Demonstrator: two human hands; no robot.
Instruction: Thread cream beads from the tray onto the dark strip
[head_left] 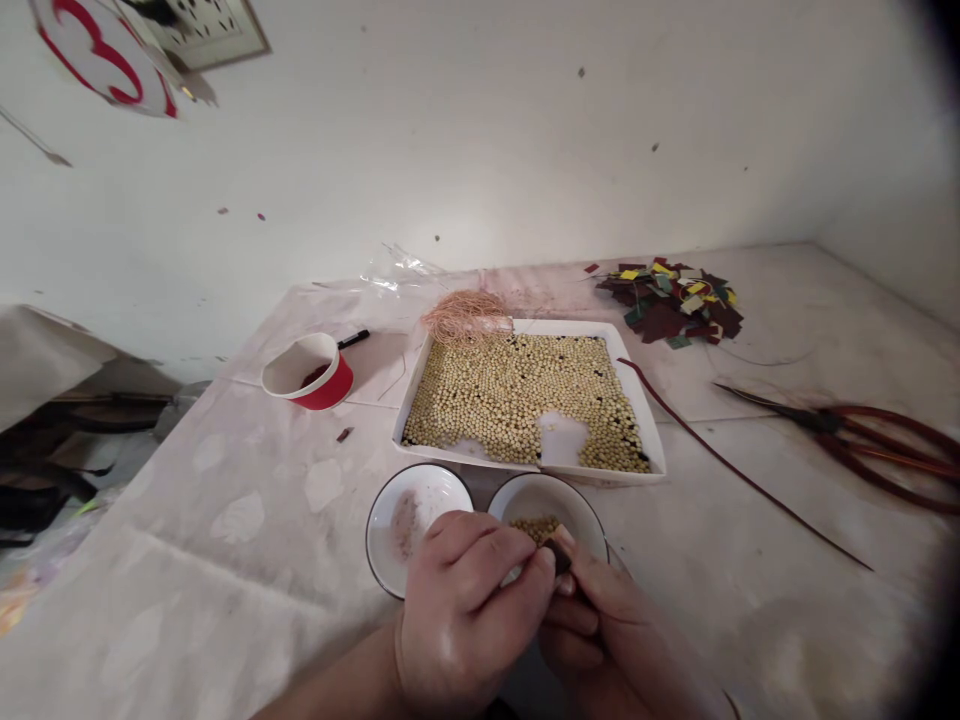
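Note:
My left hand (472, 605) and my right hand (611, 620) meet low in the middle, at the near edge of two bowls. A small dark piece (557, 555) is pinched between their fingertips; much of it is hidden, so its kind is unclear. Partly behind the fingers, the right bowl (581, 495) holds small yellowish-brown beads or seeds. Under the left hand's knuckles, the left white bowl (442, 488) has a pinkish residue on its bottom. Just beyond the bowls lies a white tray (564, 437) spread with pale yellow-green round grains and a few dark ones.
A red and white cup (330, 388) with dark red contents stands left, beside a black marker (353, 339). Pinkish thread (465, 315) lies over the tray's back corner. To the right are coloured scraps (671, 305), a thin dark red strip (739, 465) and large scissors (847, 425).

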